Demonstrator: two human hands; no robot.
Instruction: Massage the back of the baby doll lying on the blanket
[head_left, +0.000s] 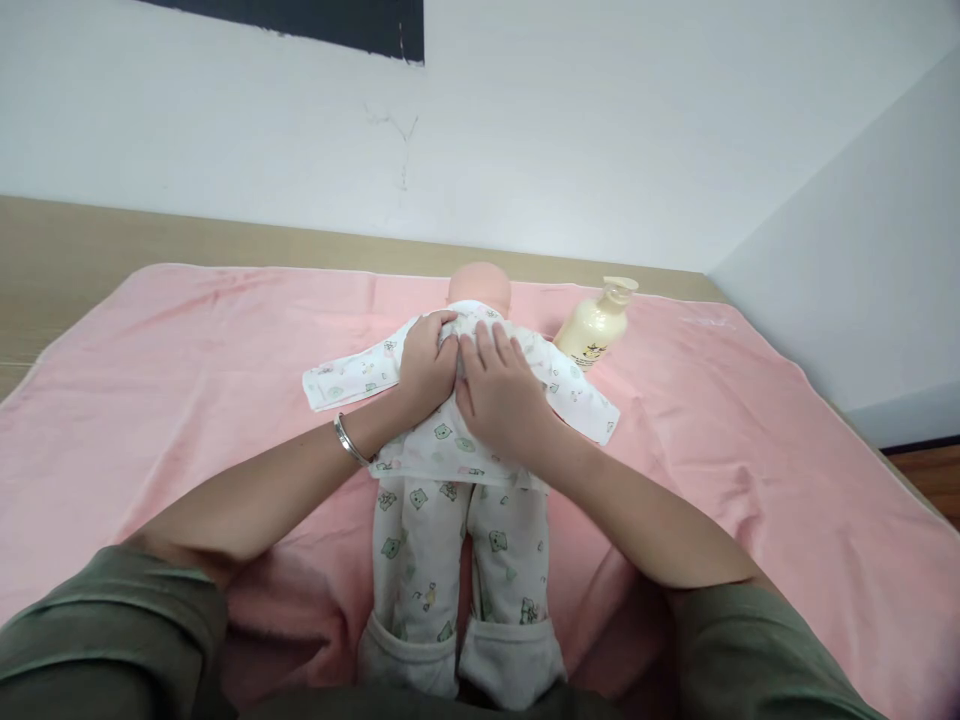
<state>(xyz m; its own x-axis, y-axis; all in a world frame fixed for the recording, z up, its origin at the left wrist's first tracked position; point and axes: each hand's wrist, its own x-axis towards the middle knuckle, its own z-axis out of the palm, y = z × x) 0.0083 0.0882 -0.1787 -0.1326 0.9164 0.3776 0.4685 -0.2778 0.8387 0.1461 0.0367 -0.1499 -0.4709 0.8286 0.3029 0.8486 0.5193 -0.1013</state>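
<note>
A baby doll [480, 287] lies on a pink towel [187, 370], head away from me, dressed in a white printed top and trousers [420, 540] with grey socks. My left hand [426, 365] rests on the doll's chest with its fingers curled into the fabric near the collar. A silver bracelet [349, 440] circles that wrist. My right hand [499, 385] lies flat beside it on the chest, fingers stretched toward the collar. Both hands touch each other over the top.
A cream pump bottle [596, 328] lies tilted on the towel just right of the doll's shoulder. The towel covers a wooden surface [67, 250] against a white wall. The doll's sleeves spread out to both sides.
</note>
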